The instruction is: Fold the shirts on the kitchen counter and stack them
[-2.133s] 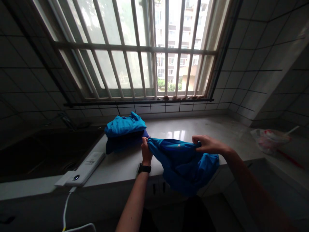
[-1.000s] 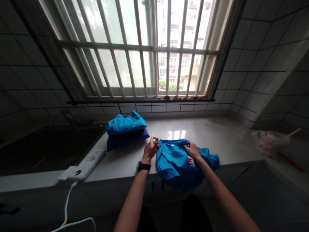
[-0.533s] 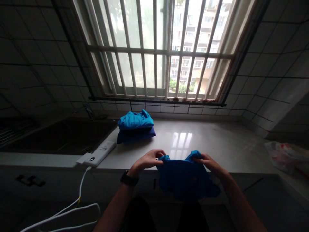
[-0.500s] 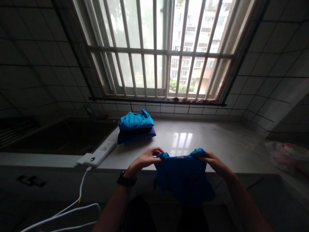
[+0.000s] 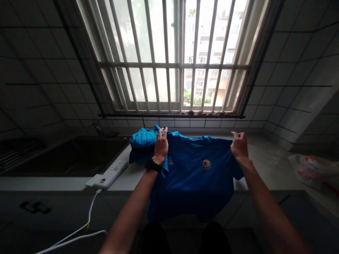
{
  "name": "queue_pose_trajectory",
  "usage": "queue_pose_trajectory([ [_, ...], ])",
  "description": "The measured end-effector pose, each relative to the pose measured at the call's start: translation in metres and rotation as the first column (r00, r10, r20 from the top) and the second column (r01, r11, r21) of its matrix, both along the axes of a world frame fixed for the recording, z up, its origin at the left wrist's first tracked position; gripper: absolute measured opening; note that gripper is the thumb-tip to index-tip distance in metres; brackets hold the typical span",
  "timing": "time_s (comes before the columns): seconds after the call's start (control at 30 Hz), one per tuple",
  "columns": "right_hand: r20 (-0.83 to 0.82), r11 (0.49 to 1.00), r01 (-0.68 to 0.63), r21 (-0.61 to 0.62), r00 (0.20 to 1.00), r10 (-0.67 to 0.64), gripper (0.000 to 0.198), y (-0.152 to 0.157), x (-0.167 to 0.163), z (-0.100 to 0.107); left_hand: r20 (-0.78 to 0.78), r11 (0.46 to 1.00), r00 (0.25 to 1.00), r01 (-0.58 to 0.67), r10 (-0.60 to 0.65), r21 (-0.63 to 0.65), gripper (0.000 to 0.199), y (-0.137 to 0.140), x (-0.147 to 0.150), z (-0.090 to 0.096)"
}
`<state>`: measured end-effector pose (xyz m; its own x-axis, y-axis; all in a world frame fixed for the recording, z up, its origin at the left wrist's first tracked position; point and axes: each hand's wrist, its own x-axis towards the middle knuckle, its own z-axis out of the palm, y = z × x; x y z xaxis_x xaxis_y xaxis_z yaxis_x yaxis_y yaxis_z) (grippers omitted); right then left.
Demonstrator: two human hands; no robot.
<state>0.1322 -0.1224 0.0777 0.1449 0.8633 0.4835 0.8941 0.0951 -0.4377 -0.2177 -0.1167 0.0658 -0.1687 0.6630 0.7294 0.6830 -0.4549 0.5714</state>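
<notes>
A blue T-shirt (image 5: 193,176) is stretched out between my two hands, its front with a white logo and a red-and-white badge facing me. Its neckline lies toward the window and its lower part hangs over the counter's front edge. My left hand (image 5: 161,144), with a black watch on the wrist, is closed on the left shoulder of the shirt. On the other shoulder, my right hand (image 5: 239,145) grips the cloth. Just left of the shirt, partly covered by it and my left hand, sits a pile of folded clothes (image 5: 143,138), light blue over dark blue.
A dark sink (image 5: 69,155) with a faucet (image 5: 98,129) is on the left. A white power bank (image 5: 112,174) with a white cable (image 5: 91,208) lies at the counter's front edge. A plastic bag (image 5: 309,167) rests on the right. Behind the counter (image 5: 267,165) is a barred window (image 5: 172,65).
The shirt went from hanging bunched near the front edge to spread wide over the counter. Both hands moved forward and apart, still holding it.
</notes>
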Motion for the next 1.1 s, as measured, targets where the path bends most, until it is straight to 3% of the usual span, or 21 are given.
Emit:
queue_pose_trajectory([
  [0.07,0.088,0.990,0.130,0.052,0.987,-0.134,0.050,-0.012,-0.024,-0.033,-0.069,0.999,0.998,0.011,-0.014,-0.049,0.045,-0.008,0.015,-0.031],
  [0.13,0.168,0.989,0.012,-0.146,0.986,0.012,0.053,-0.030,-0.047,-0.073,-0.347,0.957,0.931,0.007,-0.112,-0.289,0.045,-0.022,0.027,-0.071],
  [0.17,0.171,0.960,-0.057,-0.275,0.979,0.107,0.053,-0.040,-0.056,-0.092,-0.447,0.916,0.882,-0.044,-0.152,-0.398,0.042,-0.028,0.031,-0.091],
  [0.23,0.171,0.887,-0.078,-0.455,0.970,0.173,0.054,-0.053,-0.065,-0.124,-0.578,0.881,0.800,-0.150,-0.159,-0.449,0.039,-0.039,0.032,-0.122],
  [0.3,0.164,0.862,-0.058,-0.503,0.973,0.161,0.056,-0.058,-0.060,-0.144,-0.656,0.881,0.746,-0.227,-0.116,-0.414,0.041,-0.044,0.025,-0.136],
  [0.37,0.161,0.876,-0.020,-0.482,0.981,0.111,0.058,-0.056,-0.050,-0.152,-0.701,0.875,0.707,-0.282,-0.088,-0.395,0.039,-0.046,0.009,-0.135],
  [0.5,0.217,0.906,0.098,-0.412,0.976,-0.007,0.059,-0.049,-0.037,-0.155,-0.784,0.800,0.617,-0.436,-0.068,-0.413,0.035,-0.053,-0.037,-0.108],
  [0.6,0.249,0.906,0.169,-0.388,0.966,-0.074,0.060,-0.050,-0.040,-0.155,-0.842,0.692,0.528,-0.648,0.107,-0.318,0.043,-0.067,-0.053,-0.086],
  [0.67,0.266,0.892,0.211,-0.400,0.958,-0.107,0.061,-0.052,-0.044,-0.154,-0.839,0.668,0.500,-0.701,0.213,-0.248,0.044,-0.073,-0.042,-0.076],
  [0.73,0.282,0.878,0.238,-0.415,0.951,-0.124,0.061,-0.053,-0.045,-0.153,-0.818,0.759,0.552,-0.599,0.162,-0.254,0.041,-0.072,-0.017,-0.072],
  [0.8,0.290,0.871,0.243,-0.427,0.949,-0.122,0.061,-0.054,-0.046,-0.151,-0.783,0.841,0.621,-0.398,-0.047,-0.366,0.038,-0.063,0.011,-0.076],
  [0.9,0.295,0.867,0.235,-0.439,0.949,-0.109,0.062,-0.054,-0.047,-0.150,-0.718,0.826,0.661,-0.267,-0.218,-0.497,0.042,-0.039,0.033,-0.092],
  [1.1,0.292,0.878,0.191,-0.439,0.954,-0.062,0.062,-0.047,-0.026,-0.151,-0.631,0.777,0.746,-0.263,-0.212,-0.572,0.057,-0.011,0.019,-0.121],
])
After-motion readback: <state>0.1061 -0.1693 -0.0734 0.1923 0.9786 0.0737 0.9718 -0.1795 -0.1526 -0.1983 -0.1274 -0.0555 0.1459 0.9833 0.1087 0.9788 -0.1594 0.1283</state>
